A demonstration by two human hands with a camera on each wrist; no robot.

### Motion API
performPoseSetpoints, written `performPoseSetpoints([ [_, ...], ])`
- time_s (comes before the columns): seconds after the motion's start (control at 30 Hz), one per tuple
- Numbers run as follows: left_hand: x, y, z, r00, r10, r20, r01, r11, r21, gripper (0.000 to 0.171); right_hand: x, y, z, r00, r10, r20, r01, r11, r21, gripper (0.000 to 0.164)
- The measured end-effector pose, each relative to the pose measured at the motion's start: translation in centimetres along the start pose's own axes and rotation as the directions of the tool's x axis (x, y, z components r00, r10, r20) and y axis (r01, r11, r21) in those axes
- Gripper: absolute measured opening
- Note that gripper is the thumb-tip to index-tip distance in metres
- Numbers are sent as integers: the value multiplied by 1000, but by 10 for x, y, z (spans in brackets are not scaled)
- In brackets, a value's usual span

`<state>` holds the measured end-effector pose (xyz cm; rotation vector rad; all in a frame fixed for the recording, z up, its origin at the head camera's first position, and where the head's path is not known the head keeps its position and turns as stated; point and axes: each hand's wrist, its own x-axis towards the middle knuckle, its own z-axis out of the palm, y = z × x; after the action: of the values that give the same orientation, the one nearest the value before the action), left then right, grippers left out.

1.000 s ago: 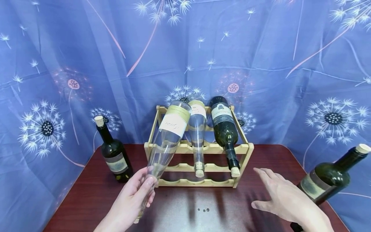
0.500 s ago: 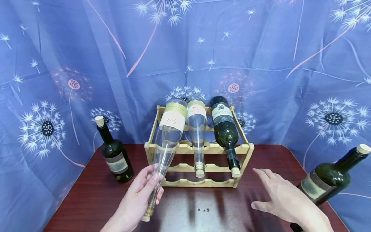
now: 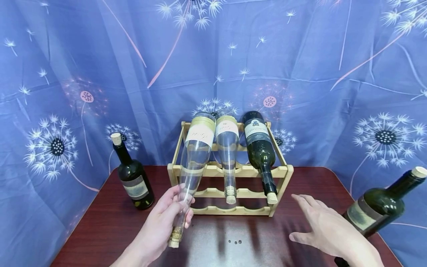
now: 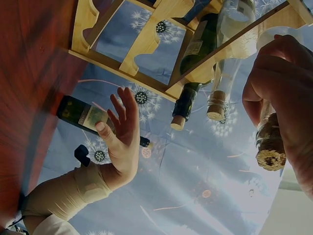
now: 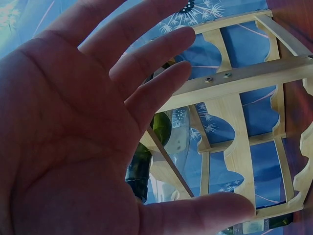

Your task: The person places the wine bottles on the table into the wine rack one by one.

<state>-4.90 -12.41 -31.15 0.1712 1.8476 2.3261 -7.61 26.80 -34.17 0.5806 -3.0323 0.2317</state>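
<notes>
My left hand grips the neck of a clear corked wine bottle, tilted with its cork toward me and its labelled base over the left of the wooden wine rack. In the left wrist view that cork juts below the curled fingers. Beside it, a second clear bottle lies in the rack's top middle slot. A dark green bottle occupies the top right slot. My right hand hovers over the table with fingers spread, holding nothing; its palm fills much of the right wrist view.
A dark corked bottle stands on the table at left. Another dark bottle is at right, partly behind my right hand. Several small dark beads lie before the rack. A blue dandelion-print curtain hangs behind.
My left hand has moved slightly right, bringing the clear bottle's base over the left slot and lining it up more with the rack. The right hand has stayed put.
</notes>
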Motion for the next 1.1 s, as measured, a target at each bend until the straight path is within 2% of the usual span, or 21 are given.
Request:
performPoseSetpoints([
  [0.13,3,1,0,1000,-3,25,3,1000,-17,47,0,0,0,1000,-9,-12,9,1000,-1,108],
  [0.33,8,1,-3,997,27,68,-24,998,-50,42,-1,0,1,999,-22,-25,22,1000,-3,107],
  [0.6,10,1,-5,1000,-3,16,4,999,-51,46,0,0,1,999,-22,-24,22,1000,-11,107],
  [0.73,10,1,-5,1000,9,15,-8,1000,-25,48,0,0,1,1000,-17,-20,17,1000,-9,108],
  [1.1,19,-2,-1,998,38,-51,-40,999,-30,44,-2,0,0,999,-23,-25,23,1000,-3,107],
])
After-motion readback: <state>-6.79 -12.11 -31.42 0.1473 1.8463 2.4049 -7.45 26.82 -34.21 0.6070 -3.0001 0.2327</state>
